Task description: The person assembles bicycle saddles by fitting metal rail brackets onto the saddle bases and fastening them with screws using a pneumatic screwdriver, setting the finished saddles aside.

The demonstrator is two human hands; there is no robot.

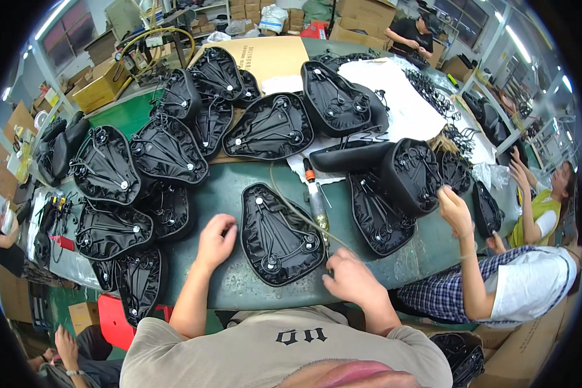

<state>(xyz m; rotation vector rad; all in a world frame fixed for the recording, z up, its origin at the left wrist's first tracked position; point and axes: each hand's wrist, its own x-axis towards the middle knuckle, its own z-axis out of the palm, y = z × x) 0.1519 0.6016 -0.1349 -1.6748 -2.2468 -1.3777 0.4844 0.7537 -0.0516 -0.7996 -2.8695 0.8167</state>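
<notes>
Black saddle lies upside down near front edge of green table, between hands. Cover gathered in wrinkles under rim; dark wire frame, springs at wide end, three pale round fasteners. Narrow end points to far edge. Left hand: fingers curved, apart from thumb, holding nothing. Right hand beside saddle: fingers bent, cannot tell if pinching hose.

The left hand and right hand curl loosely.
</notes>
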